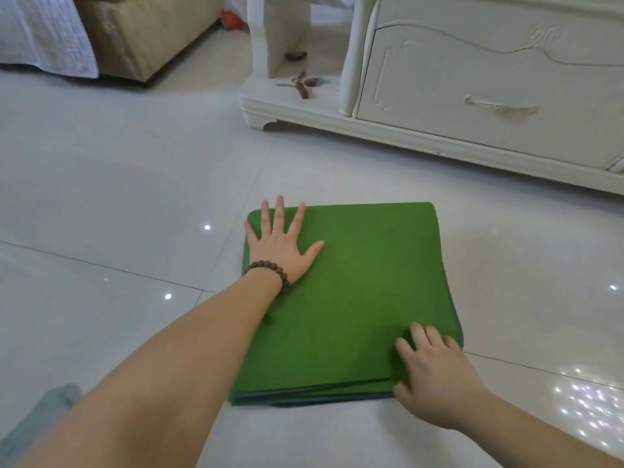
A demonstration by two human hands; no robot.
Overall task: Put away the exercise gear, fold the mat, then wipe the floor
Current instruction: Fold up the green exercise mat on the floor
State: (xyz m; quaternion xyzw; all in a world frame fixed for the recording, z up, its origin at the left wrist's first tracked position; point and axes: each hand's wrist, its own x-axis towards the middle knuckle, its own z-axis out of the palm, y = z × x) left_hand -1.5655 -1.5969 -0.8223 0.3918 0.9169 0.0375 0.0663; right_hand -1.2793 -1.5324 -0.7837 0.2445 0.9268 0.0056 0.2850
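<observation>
A green mat (354, 292) lies folded into a flat square stack on the white tiled floor, its layered edges showing along the near side. My left hand (282, 246) rests flat on the mat's far left corner, fingers spread; a brown bead bracelet is on that wrist. My right hand (429, 369) sits on the near right corner, its fingers lying on top and its thumb at the stacked edges. I cannot tell whether it pinches the layers.
A cream cabinet (472, 96) with a drawer stands at the back right, small dark objects (302, 84) on its low shelf. A beige sofa (145, 32) with a white cover is at the back left. Pale blue-grey cloth (40, 417) lies at the bottom left.
</observation>
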